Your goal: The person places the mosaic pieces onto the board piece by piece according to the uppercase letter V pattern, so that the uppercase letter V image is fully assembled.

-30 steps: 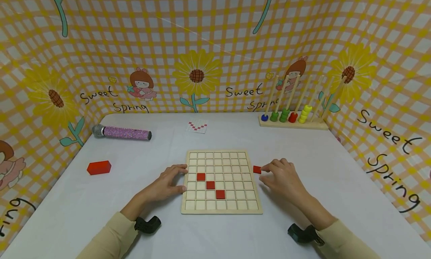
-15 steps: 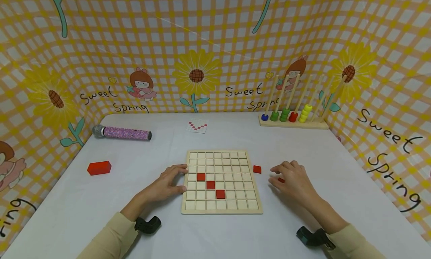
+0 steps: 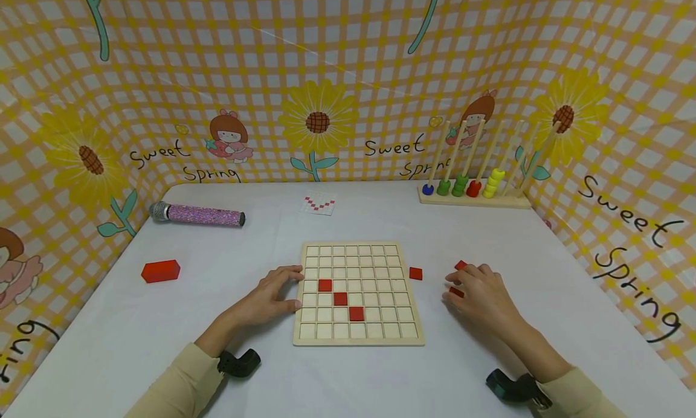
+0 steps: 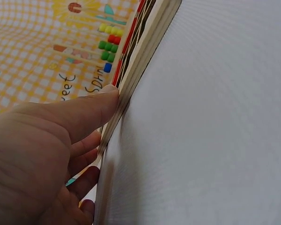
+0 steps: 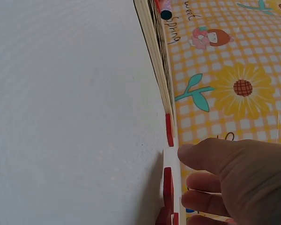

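Red tile (image 3: pixel 415 273) lies just off the right edge of the board (image 3: pixel 371 298); the right hand (image 3: pixel 481 294) has left it for other tiles (image 3: pixel 460 264), fingers parted, so it seems unplaced. The left hand (image 3: pixel 265 297), spread, touches the board's left edge.

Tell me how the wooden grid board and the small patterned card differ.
The grid board is much larger than the patterned card. The board is pale wood; the card is white. The board's red tiles form one diagonal; the card's red squares make a V. The left hand touches the board; no hand touches the card. Both lie on the table.
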Tool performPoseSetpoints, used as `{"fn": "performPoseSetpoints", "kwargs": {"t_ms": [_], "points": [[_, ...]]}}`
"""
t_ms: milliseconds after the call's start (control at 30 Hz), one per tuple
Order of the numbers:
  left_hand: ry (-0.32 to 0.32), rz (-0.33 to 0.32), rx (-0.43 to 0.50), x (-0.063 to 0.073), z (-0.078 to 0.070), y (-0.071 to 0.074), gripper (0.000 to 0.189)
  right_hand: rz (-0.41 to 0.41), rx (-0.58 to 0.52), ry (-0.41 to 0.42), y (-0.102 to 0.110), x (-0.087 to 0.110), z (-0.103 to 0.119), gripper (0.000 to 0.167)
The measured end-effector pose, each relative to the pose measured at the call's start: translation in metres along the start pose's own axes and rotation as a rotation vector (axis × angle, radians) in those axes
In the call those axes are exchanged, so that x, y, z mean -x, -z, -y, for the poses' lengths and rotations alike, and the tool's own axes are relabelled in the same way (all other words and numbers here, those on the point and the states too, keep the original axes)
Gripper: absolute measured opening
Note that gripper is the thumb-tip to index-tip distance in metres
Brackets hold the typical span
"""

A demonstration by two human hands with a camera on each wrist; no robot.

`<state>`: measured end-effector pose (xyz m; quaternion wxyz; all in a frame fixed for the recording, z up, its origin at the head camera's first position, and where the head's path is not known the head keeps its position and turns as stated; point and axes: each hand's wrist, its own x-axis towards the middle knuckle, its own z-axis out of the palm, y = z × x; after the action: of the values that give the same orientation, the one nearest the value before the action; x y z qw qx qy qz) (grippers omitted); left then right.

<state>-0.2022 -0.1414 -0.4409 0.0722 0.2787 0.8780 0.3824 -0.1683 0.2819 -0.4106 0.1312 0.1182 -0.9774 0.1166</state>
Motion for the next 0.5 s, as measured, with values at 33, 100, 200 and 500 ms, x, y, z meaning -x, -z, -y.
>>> {"fn": "performPoseSetpoints", "kwargs": {"t_ms": [33, 100, 200, 500], "points": [[0.000, 0.000, -0.001, 0.0000, 0.0002, -0.0001, 0.048, 0.002, 0.001, -0.001, 0.0003, 0.0005, -0.0005, 0.030], [0.000, -0.001, -0.001, 0.0000, 0.0005, -0.0003, 0.048, 0.011, 0.000, -0.009, 0.0008, 0.0015, -0.0013, 0.030], [0.002, 0.000, 0.002, 0.0000, 0.0002, -0.0005, 0.048, 0.022, 0.006, -0.019, 0.0011, 0.0027, -0.0028, 0.031], [0.007, -0.003, 0.004, 0.0006, -0.0045, 0.0009, 0.048, 0.032, 0.016, -0.041, 0.0002, 0.0055, -0.0098, 0.030]]}}
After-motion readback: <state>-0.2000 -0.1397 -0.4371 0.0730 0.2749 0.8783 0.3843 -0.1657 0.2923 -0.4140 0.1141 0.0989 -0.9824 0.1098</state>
